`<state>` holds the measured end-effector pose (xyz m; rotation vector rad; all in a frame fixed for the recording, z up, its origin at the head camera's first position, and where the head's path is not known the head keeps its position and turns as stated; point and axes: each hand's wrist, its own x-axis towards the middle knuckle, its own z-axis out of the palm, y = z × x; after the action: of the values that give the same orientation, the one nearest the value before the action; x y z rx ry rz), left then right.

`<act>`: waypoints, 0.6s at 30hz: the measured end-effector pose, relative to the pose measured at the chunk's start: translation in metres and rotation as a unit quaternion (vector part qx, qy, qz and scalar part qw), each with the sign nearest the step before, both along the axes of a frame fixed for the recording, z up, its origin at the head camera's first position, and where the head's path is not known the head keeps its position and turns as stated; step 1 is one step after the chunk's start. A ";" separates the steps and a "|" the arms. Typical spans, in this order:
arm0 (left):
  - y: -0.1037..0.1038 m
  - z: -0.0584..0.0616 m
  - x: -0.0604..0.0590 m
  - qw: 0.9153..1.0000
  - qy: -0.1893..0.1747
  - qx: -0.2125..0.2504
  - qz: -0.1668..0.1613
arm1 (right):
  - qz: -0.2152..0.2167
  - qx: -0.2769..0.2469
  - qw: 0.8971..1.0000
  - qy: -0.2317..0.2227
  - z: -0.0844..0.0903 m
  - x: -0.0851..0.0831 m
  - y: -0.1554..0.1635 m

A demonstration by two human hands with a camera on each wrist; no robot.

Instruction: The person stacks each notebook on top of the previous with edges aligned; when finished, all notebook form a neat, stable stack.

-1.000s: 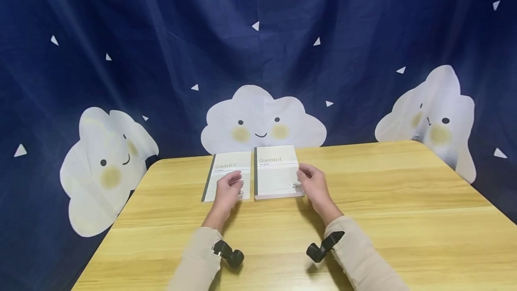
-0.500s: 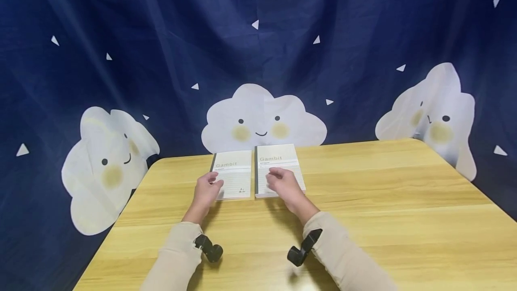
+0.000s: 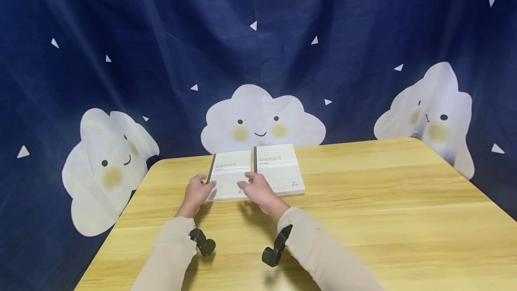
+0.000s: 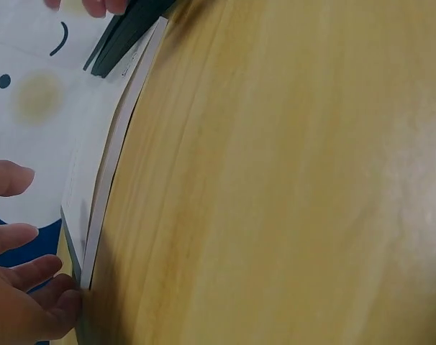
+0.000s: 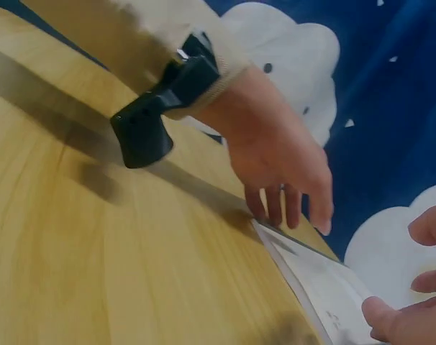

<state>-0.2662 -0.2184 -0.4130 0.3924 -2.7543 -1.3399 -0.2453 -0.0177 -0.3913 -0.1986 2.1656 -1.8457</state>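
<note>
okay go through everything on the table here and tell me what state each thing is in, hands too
Left-hand cream lined-cover "Gambit" notebook: closed, flat on the wooden table.
Right-hand cream lined-cover "Gambit" notebook: closed, flat, beside the first, untouched.
Left hand: fingers relaxed, at the left notebook's spine edge, no grip.
Right hand: fingers loose, over the left notebook's near right corner; contact unclear.

Two closed notebooks lie flat, side by side, on a wooden table. The left notebook (image 3: 230,175) has a pale cover with a beige top band printed "Gambit", ruled lines below and a dark spine along its left edge. The right notebook (image 3: 278,169) looks the same, its dark spine just beside the left notebook's right edge.
</note>
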 end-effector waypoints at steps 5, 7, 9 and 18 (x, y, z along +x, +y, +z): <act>0.000 -0.001 -0.002 1.000 0.001 0.000 0.001 | -0.003 0.021 1.000 -0.003 0.001 0.002 -0.015; 0.000 -0.001 -0.002 1.000 0.000 0.000 -0.002 | -0.001 0.019 1.000 -0.009 0.000 0.001 -0.019; 0.001 0.000 -0.002 1.000 -0.002 -0.002 -0.003 | -0.002 0.017 1.000 -0.017 -0.001 0.001 -0.022; -0.003 0.001 -0.001 1.000 -0.005 -0.009 -0.005 | -0.015 -0.020 0.998 -0.059 -0.002 -0.003 -0.028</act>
<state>-0.2676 -0.2209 -0.4117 0.3860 -2.7780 -1.3173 -0.2485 -0.0458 -0.3936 -0.0656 2.0647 -1.8681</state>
